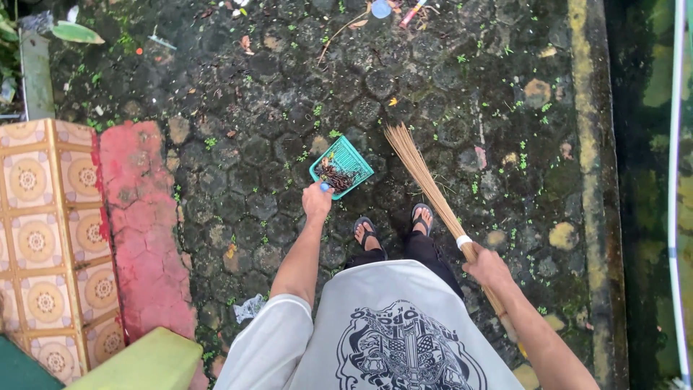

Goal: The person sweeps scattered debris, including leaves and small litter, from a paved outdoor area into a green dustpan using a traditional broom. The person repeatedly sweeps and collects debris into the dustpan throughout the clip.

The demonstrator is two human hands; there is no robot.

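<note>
My left hand (316, 199) grips the blue handle of a teal dustpan (346, 160) that rests on the dark hexagonal paving, with brown dry leaves and debris piled in it. My right hand (486, 266) holds the stick of a straw broom (421, 173). Its bristles fan out to the upper left and end just right of the dustpan. My two feet in black sandals (393, 225) stand between the dustpan and the broom.
A red painted curb (143, 224) and patterned tiles (40, 245) run along the left. A yellowish curb (590, 180) and a dark wet drain (642, 188) lie on the right. Scattered litter (390, 9) and a plastic scrap (250, 308) lie on the mossy paving.
</note>
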